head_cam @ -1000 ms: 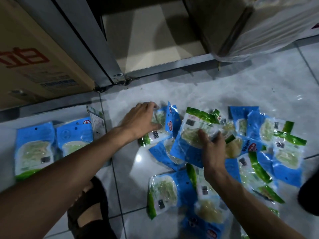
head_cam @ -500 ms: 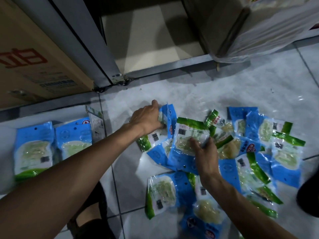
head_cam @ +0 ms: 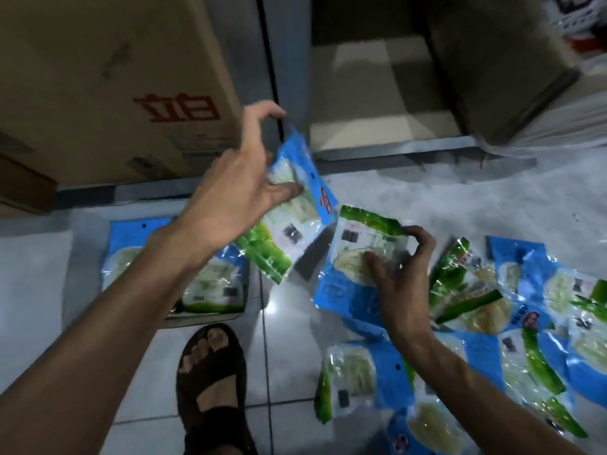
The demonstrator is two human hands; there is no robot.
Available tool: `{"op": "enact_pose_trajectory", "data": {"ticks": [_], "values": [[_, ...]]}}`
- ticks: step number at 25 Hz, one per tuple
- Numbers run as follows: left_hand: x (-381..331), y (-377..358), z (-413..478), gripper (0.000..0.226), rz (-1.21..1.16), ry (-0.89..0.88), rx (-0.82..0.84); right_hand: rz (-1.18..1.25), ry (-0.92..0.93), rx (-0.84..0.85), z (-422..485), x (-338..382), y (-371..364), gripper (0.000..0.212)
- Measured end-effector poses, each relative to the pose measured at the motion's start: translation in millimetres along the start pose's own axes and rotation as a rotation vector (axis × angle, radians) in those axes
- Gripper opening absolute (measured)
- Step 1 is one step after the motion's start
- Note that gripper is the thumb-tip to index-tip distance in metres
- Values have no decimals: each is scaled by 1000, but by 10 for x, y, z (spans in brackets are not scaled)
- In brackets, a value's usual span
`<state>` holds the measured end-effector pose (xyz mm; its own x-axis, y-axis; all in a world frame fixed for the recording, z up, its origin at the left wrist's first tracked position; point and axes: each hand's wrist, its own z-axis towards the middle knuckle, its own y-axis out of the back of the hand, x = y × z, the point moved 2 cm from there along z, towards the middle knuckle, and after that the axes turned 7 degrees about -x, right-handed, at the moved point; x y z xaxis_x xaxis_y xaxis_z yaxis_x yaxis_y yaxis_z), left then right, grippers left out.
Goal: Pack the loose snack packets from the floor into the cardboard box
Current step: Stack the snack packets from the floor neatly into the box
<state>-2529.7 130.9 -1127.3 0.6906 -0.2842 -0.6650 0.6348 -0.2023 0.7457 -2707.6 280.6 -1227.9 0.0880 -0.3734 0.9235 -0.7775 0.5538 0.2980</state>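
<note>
My left hand (head_cam: 236,188) holds a blue and green snack packet (head_cam: 292,211) lifted off the floor, tilted, above the gap between the low box and the pile. My right hand (head_cam: 399,274) grips another packet (head_cam: 364,254) at the left edge of the pile, its green end up. Several more loose packets (head_cam: 512,316) lie spread over the tiles to the right and below. A low open cardboard box (head_cam: 210,315) at left holds packets laid flat; my left forearm hides part of it.
A large brown carton with red print (head_cam: 108,93) stands at the back left beside a grey metal post (head_cam: 259,57). Another carton and a plastic-wrapped bundle (head_cam: 525,103) sit at back right. My sandalled foot (head_cam: 210,372) rests on the tiles below the box.
My left hand has raised a packet off the floor and carried it up and left. My right hand has closed on a second packet. The view has shifted right and down.
</note>
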Motion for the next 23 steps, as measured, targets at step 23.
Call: {"op": "enact_pose_trajectory", "data": {"ticks": [23], "values": [[2018, 1011, -1214, 47, -471, 612, -335, -1055, 352, 621, -739, 467, -2170, 77]]}}
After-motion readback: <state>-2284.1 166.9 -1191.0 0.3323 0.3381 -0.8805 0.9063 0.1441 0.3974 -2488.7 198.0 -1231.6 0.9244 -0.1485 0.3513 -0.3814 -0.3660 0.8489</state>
